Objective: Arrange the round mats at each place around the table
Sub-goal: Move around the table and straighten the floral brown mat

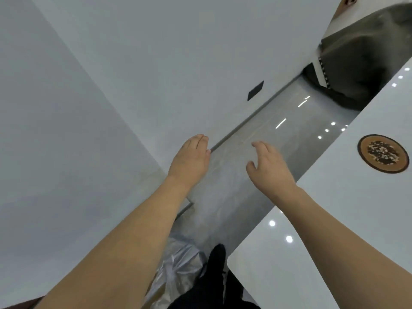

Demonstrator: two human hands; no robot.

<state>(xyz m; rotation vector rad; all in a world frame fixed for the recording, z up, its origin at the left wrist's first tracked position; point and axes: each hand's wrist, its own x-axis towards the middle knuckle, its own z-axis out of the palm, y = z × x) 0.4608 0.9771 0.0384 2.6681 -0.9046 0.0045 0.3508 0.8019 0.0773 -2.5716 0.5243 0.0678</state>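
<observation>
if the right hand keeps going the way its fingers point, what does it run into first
Probably nothing close: the right hand is empty, fingers aimed over the glossy floor toward the grey wall. The round mat lies off to its right.

Glossy white table [334,219] fills frame's 3–5 o'clock side; one round brown mat [383,153] w/ speckled centre lies on it at approx. 3 o'clock, prob. flat.

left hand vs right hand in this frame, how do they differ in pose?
The left hand has its fingers pressed together and fairly straight; the right hand has its fingers spread and curled, thumb apart. The left hand sits toward the wall; the right hand is nearer the white table holding a round mat. Both are bare, empty, and over the floor.
</observation>
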